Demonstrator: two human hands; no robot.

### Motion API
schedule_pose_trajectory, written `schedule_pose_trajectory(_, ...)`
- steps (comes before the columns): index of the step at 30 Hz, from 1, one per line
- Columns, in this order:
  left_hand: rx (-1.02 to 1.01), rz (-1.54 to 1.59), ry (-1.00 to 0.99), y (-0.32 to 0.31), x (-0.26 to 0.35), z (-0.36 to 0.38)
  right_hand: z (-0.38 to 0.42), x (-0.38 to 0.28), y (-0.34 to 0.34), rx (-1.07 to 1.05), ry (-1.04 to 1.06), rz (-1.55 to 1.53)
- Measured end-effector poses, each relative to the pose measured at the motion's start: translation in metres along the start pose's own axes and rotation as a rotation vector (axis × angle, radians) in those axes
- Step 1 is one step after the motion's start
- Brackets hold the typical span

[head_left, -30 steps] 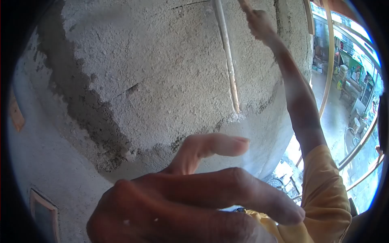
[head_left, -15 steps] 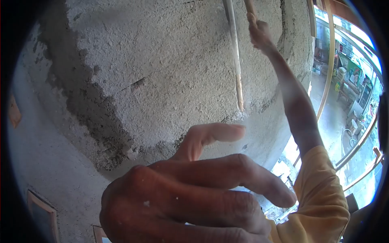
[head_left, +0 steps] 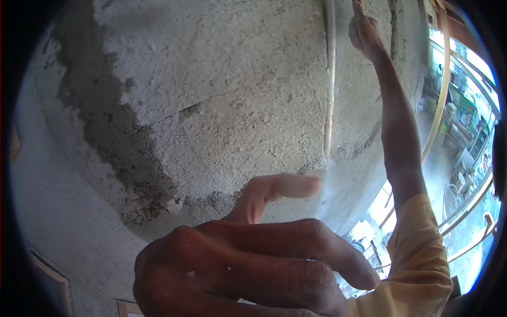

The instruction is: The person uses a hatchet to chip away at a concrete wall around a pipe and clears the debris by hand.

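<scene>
My left hand (head_left: 248, 264) is very near the camera at the bottom, its fingers loosely bent and apart with nothing visible between them. My right hand (head_left: 366, 36) is raised high at the upper right, closed round a wooden handle (head_left: 359, 6) whose far end is out of frame. Beside it, to the left, a pale pipe or rod (head_left: 331, 84) runs down the rough grey wall (head_left: 243, 95). The rod's lower end stops above my left hand. A yellow sleeve (head_left: 420, 243) covers my right upper arm.
A darker, damp-looking strip (head_left: 100, 116) crosses the wall on the left. Wooden-framed openings (head_left: 55, 280) show at the lower left. At the right, a curved-looking timber post (head_left: 442, 79) stands before a bright area with piled items (head_left: 465, 127) and a hose (head_left: 449, 195).
My right hand has moved up and right in view, and less of the handle shows. The wall and rod have shifted somewhat right with the view. My left hand sits slightly lower.
</scene>
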State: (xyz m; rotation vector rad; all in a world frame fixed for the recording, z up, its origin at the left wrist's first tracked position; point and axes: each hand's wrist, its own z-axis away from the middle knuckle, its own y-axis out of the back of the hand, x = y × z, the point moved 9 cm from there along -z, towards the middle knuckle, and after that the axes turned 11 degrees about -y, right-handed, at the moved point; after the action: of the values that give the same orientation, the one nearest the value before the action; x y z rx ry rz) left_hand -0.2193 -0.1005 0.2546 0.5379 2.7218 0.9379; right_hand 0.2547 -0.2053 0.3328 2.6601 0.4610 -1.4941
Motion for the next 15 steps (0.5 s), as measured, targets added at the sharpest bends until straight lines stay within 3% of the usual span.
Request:
schedule_pose_trajectory(3, 0.057, 0.05, -0.033, -0.003, -0.012, -0.002, 0.02, -0.012, 0.002, -0.171, -0.053, -0.142)
schedule_pose_trajectory(4, 0.066, 0.067, -0.052, -0.004, -0.014, -0.004, 0.027, -0.006, 0.015, -0.324, 0.098, -0.184)
schedule_pose_trajectory(7, 0.071, 0.051, -0.099, 0.001, -0.001, -0.007, 0.051, 0.011, 0.081, 0.008, -0.013, 0.384)
schedule_pose_trajectory(8, 0.074, 0.044, -0.11, -0.003, -0.004, -0.01, 0.076, -0.017, 0.078, 0.21, 0.066, 0.531)
schedule_pose_trajectory(11, 0.113, 0.054, -0.122, -0.012, 0.006, -0.008, 0.089, -0.078, 0.049, 0.231, 0.453, 0.5)
schedule_pose_trajectory(12, 0.124, 0.054, -0.131, -0.013, 0.008, -0.008, 0.113, -0.108, 0.023, 0.295, 0.432, 0.525)
schedule_pose_trajectory(14, 0.142, 0.048, -0.14, -0.019, 0.008, -0.012, 0.083, -0.162, 0.006, 0.413, 0.623, 0.78)
schedule_pose_trajectory(15, 0.151, 0.048, -0.138, -0.011, 0.014, -0.011, 0.072, -0.182, -0.009, 0.43, 0.564, 0.798)
